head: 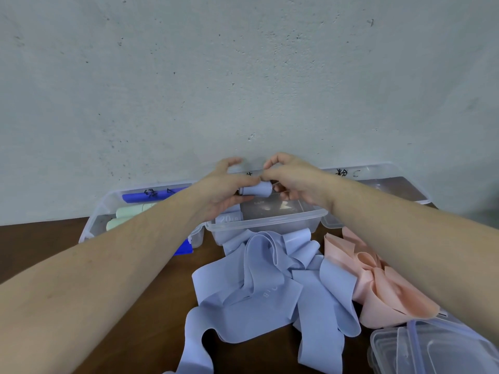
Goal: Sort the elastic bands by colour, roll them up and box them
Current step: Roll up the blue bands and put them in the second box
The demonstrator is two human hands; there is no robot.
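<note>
At the left, a clear left box (93, 225) against the wall holds a dark blue roll (151, 197) and pale green rolls (127, 215), partly hidden by the forearm. The left hand (221, 188) and right hand (294, 182) meet above the middle box (266, 221), both pinching a small, tightly wound lavender roll (256, 189) between curled fingers and thumbs; its loose end hangs behind the left palm. Below, unrolled lavender bands (270, 290) sprawl in loops on the brown table (40, 244), their lower ends cut off. Beside them lie crumpled pink bands (383, 287). The right box (378, 182) has an illegible scrawled label. Stacked lids (432, 346) sit bottom right.
</note>
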